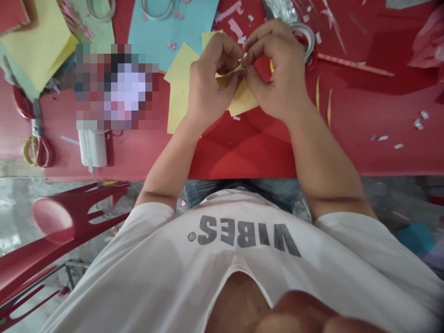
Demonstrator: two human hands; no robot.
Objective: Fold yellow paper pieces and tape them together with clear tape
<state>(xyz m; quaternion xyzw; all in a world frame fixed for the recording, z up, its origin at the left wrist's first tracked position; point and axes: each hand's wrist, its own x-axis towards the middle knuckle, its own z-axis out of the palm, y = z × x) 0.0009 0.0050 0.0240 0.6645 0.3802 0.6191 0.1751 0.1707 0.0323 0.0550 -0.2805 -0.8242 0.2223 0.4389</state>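
Note:
My left hand (214,76) and my right hand (279,69) meet over the red table, fingertips almost touching. Both are closed in a pinch around a small piece of yellow paper (243,60), mostly hidden by the fingers. Beneath them lie yellow paper sheets (178,104), partly covered by the hands. Two thin yellow paper strips (329,108) rest to the right of my right wrist. Just behind my right hand is a roll of tape (307,39).
A blue sheet (138,34) holds another tape roll (157,16) and pink scraps. Scissors (37,138) and a white charger-like block (93,148) lie left. A pink patterned stick (357,64) lies right. A red chair (81,212) stands below the table edge.

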